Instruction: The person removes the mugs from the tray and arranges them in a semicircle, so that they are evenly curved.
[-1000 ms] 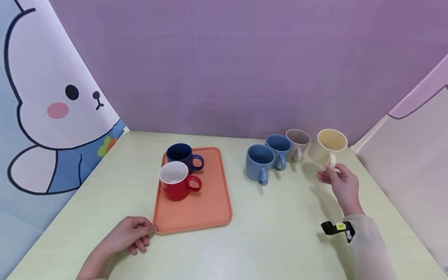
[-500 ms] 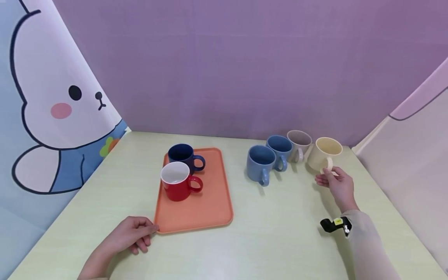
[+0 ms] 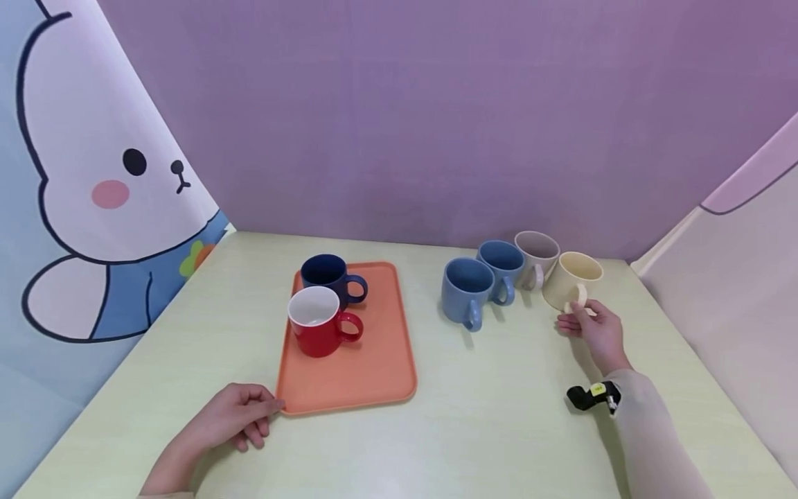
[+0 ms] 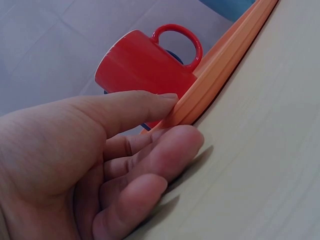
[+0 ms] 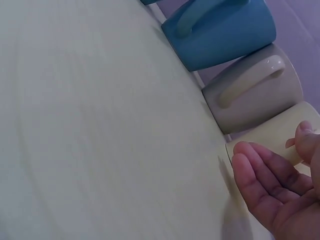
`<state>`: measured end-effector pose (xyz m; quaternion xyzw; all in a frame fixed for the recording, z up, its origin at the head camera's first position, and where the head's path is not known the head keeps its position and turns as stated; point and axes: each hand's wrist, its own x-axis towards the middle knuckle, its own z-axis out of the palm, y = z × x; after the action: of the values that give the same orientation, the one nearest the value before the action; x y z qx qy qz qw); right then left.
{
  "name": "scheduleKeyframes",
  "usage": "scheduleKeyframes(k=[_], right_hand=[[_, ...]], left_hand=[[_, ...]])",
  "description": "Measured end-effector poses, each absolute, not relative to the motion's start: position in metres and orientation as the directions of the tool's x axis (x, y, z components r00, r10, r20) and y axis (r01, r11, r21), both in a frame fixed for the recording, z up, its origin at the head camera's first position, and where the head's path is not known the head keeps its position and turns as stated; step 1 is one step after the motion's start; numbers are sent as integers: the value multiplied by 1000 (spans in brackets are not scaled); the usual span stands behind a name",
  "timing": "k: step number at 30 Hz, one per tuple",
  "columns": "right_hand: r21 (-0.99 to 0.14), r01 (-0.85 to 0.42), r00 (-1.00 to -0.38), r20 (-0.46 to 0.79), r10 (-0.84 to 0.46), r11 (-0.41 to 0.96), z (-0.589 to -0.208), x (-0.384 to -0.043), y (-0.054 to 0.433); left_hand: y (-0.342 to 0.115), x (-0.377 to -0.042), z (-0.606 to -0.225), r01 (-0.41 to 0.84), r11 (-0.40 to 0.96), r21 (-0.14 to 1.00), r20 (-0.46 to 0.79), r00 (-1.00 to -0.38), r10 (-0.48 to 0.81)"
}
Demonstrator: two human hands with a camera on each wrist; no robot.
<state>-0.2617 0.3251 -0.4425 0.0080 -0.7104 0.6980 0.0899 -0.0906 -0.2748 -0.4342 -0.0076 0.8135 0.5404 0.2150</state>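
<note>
tray (image 3: pixel 374 374) left | two mugs (image 3: pixel 316 339) on it | four mugs (image 3: pixel 528 263) right, some perhaps touching

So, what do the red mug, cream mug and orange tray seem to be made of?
Red mug: probably glazed ceramic, given the glossy highlights on its handle. Cream mug: likely ceramic too, but its surface looks duller, so plastic isn't ruled out. Orange tray: seemingly moulded plastic, fairly matte, with a one-piece raised rim.
</note>
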Motion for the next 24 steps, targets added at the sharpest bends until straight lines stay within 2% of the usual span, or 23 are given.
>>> scheduleKeyframes(k=[11,18,24], right_hand=[[-995,-88,-995,90,41,56,-437,-261,320],[-990,-24,-1000,25,6,137,-429,-265,320],[-982,-21,-1000,17,-24,190,-430,-265,323]], left_hand=[[-276,-92,-432,-233,417,879,-348,-910,225],[-276,-92,-433,-239,424,874,-355,-909,219],[-275,-93,-434,-229,421,878,-347,-909,230]])
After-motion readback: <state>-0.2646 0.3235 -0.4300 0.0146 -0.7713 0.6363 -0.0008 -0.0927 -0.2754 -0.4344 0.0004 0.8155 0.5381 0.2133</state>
